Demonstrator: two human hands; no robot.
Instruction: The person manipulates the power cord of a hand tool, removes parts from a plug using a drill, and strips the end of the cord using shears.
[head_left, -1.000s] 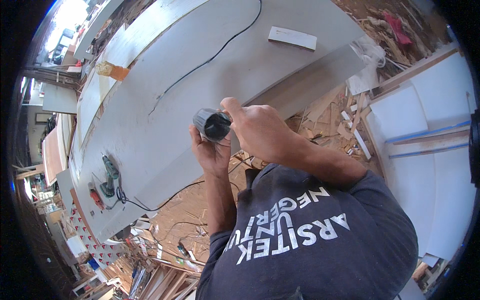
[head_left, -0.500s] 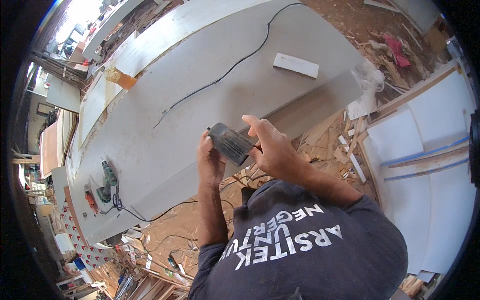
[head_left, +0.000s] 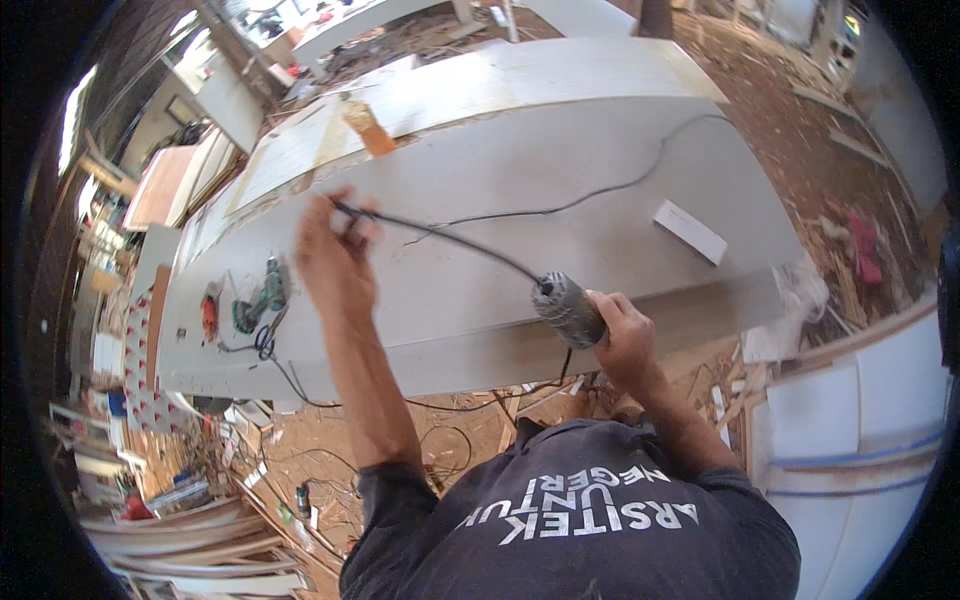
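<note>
A: So how's that thing gonna handle?

B: Left to right: the left hand [head_left: 338, 262] is badly blurred. One end of the black cable [head_left: 460, 241] is met by its curled fingers, but whether it's really being pinched can't be told. The cable looks bendy yet springy, judging by the arc. Its other end is met by the dark cylindrical tool housing [head_left: 568, 310], which is held up over the near edge of the grey panel [head_left: 560, 160]. The housing's right side is gripped by the right hand [head_left: 626, 342], fingers wrapped round it. Probably light, stiff plastic (bit slick if that's dust), so best grabbed round the barrel, not hung by the cable.

A: Any brands or writing?

B: Far left, small red marks are repeated on a white sheet [head_left: 148, 350], too tiny to be made out. Nothing can be read on the green cordless drill [head_left: 262, 297] or the housing. Big white capitals are printed on the dark T-shirt [head_left: 580, 560], seen upside down.
</note>
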